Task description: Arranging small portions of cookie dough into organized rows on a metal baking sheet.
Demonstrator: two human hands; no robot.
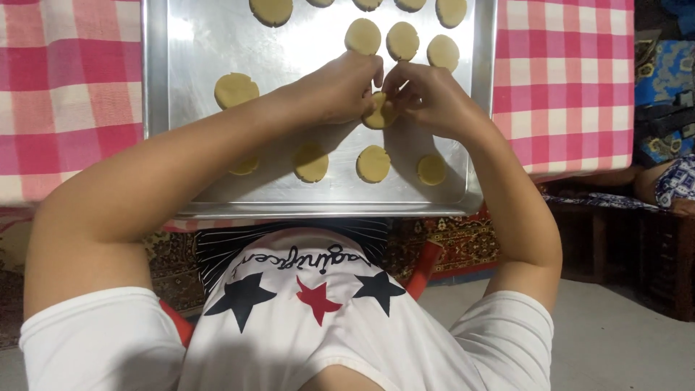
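My left hand (339, 88) and my right hand (428, 98) meet over a silver baking tray (194, 43). Together their fingertips pinch one pale round dough disc (378, 114), held tilted just above the tray's middle. Several more flat dough discs lie on the tray: one alone at the left (236, 90), a row near the front edge (373, 164), and others at the far side (402, 40). My left forearm hides part of the front row.
The tray rests on a pink and white checked cloth (572, 80). A dark wooden bench (615, 239) with patterned fabric stands at the right. A patterned rug (449, 239) lies below the table, and red chair parts (426, 266) show beside my white shirt.
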